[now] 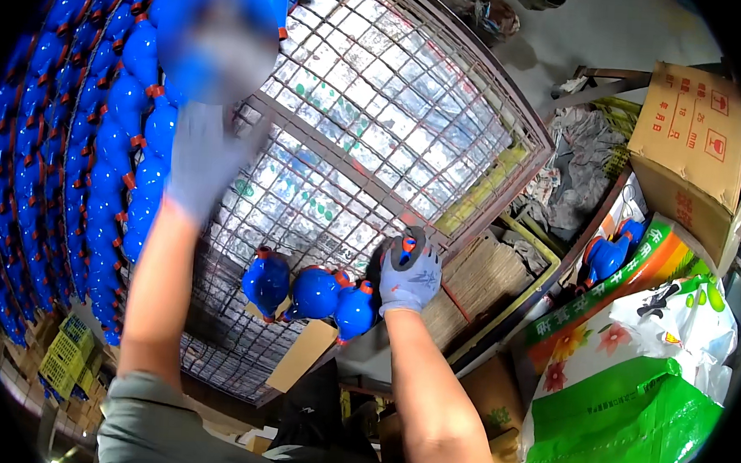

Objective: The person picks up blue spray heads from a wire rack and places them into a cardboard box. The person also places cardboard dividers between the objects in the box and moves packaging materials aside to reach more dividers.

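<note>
Closest in, a flat cardboard piece [303, 355] sits at the near edge of the mesh counter [341, 161], with three blue round-bodied parts [314, 292] lying just past it — bunched up, maybe so they don't roll off. Right beside them, the right hand [410, 275] has its grip curled around a red-ended piece [408, 246], mostly hidden by the fingers, probably wrapped that way to keep it steady. Farther out, the left hand [201, 157] is by the stacked blue parts [128, 102], but blur covers its fingertips — can't tell what that grip's doing.
</note>
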### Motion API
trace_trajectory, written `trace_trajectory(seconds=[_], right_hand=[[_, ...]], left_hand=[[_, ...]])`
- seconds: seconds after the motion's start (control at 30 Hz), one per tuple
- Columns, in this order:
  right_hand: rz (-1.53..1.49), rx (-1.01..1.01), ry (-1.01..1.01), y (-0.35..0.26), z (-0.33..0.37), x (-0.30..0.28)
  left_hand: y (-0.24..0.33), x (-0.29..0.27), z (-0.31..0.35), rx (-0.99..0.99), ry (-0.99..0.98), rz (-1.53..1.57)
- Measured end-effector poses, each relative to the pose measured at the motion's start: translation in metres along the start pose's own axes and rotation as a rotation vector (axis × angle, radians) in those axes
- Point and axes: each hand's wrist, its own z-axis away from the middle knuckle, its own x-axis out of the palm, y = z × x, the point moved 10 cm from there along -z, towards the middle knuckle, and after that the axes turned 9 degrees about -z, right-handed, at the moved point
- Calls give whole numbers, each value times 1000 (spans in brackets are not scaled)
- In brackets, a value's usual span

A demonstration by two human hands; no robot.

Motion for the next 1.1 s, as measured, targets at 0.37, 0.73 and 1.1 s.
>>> trace_trajectory(seconds=[0.37,0.73,1.1], right_hand=[[28,-14,22,-1,-4,-1],[23,23,7,7,-1,-2],[-29,-13,10,0,-2,-4]], left_hand=[[82,4,-32,123,-215,218],[134,52,-63,371,-293,212],[59,-16,-162,285,222,156]])
